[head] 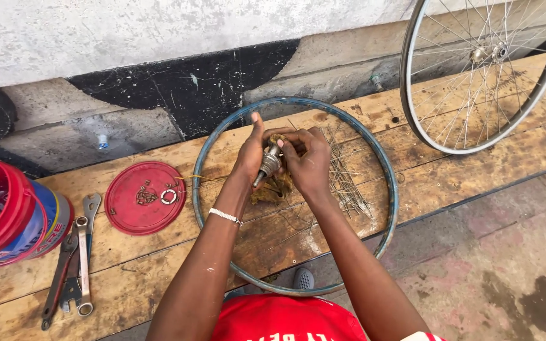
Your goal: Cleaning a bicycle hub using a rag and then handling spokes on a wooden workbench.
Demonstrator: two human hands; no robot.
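Grip: left hand (249,155) and right hand (306,161) both clasp a grey metal wheel hub (268,164), lifted over the bare blue steel rim (388,170) lying flat on the wooden plank bench (450,170).

Loose thin wire spokes (345,180) fan beside it, within reach.

Round red plastic lid (145,197) corrals small parts.

Steel spanners (74,259) lie beside a red bucket (7,211).

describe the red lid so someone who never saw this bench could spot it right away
Start at the long wooden plank bench along the wall. Left of the bare blue wheel rim lying flat on it, and right of the red plastic bucket, lies the round red plastic lid. It alone is a flat disc, holding small metal parts.
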